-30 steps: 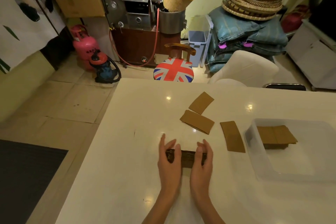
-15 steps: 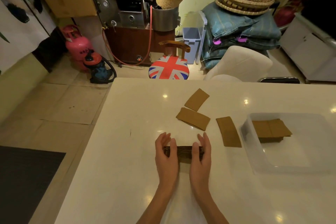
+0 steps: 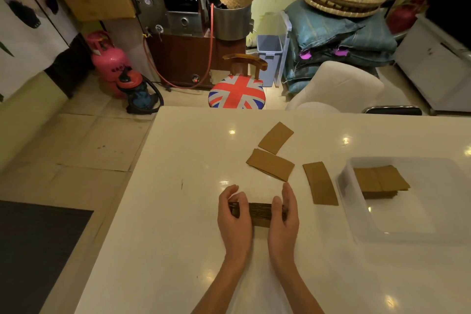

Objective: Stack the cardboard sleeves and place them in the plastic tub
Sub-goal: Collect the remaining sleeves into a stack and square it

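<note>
Both hands have changed their hold since a second ago: the fingers that lay flat over the top now wrap the ends. The left hand (image 3: 235, 222) curls its fingers round the left end of the stack of sleeves (image 3: 260, 213), and the right hand (image 3: 284, 222) clamps the right end between thumb and fingers. The hands sit apart with the stack bridging them.

The stack rests on the counter (image 3: 178, 237) near its front, with its long axis running left to right across the person and its corrugated edges facing the camera.

Between it and the plastic tub (image 3: 356, 211) at the right lies a single loose sleeve (image 3: 320, 183), flat, with its long axis pointing away from the person. Two more loose sleeves lie farther back, the nearer one (image 3: 270, 164) slanted and the farther one (image 3: 276, 137) angled up to the right, their corners close together. Inside the tub, against its far wall, sits an earlier pile of sleeves (image 3: 379, 180).

Beyond the counter's far edge stand a flag-patterned stool (image 3: 236, 93) and a white chair (image 3: 339, 86).
</note>
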